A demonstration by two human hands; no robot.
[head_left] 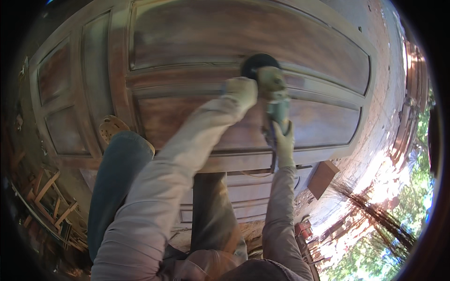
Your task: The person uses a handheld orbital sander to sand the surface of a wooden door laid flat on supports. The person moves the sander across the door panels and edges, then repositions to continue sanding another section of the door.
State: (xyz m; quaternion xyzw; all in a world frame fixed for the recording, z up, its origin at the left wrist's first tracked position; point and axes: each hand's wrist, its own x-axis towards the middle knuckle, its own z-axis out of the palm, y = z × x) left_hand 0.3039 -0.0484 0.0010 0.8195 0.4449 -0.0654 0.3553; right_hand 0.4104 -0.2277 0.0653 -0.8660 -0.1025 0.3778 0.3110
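Your gloved left hand [240,90] has its fingers clamped on the green angle grinder [274,100] near its black disc [259,65], right hand [284,140] wrapped round the tail, on the brown panelled wooden door's [187,42] rail. Tilt it and the disc could gouge the moulding; outstretched arms weaken control.

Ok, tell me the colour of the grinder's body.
Pale green, dusty, the grinder held by both hands over the wooden door; seen in the head view.

My left hand [241,90] and right hand [284,143]: pale dusty work gloves. Long light beige-grey sleeves [154,196] on both arms, creased. Blue-grey jeans [115,182]. Tan perforated clog-type shoe [111,127] on my left foot. Dark cap brim at bottom edge.
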